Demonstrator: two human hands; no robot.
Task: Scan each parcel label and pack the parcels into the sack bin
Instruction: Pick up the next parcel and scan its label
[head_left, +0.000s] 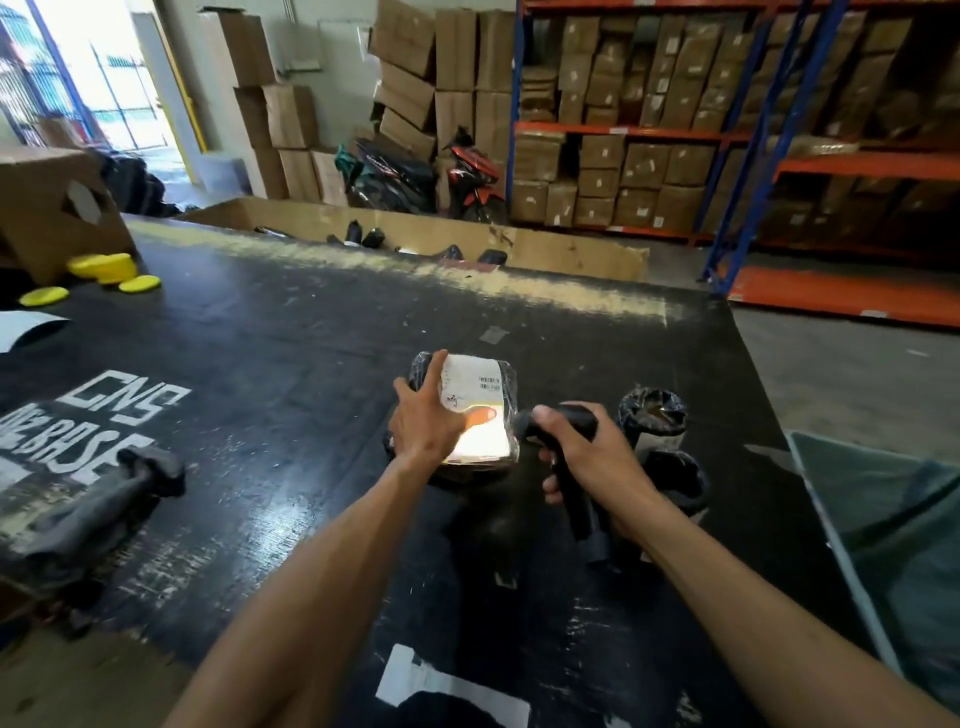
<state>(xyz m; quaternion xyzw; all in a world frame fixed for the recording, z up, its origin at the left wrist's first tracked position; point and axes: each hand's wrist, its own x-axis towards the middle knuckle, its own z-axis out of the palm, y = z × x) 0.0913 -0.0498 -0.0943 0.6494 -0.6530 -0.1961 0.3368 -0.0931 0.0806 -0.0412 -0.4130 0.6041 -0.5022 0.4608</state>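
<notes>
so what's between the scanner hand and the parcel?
Nothing. In the head view the scanner, gripped by the right hand, has its nose right at the parcel edge; the left hand holds the parcel's other side.

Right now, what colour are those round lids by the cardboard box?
Bright yellow lids, clearest in the head view.

Daylight blows out the open doorway (98, 67) at upper left; glare streaks the glossy black worktop (291, 374); wide-angle edges bend, slightly soft.

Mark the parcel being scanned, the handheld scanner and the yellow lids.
parcel (480, 410): head view, on its white label.
handheld scanner (574, 499): head view, on its black handle.
yellow lids (106, 266): head view, on the stacked ones.
</notes>
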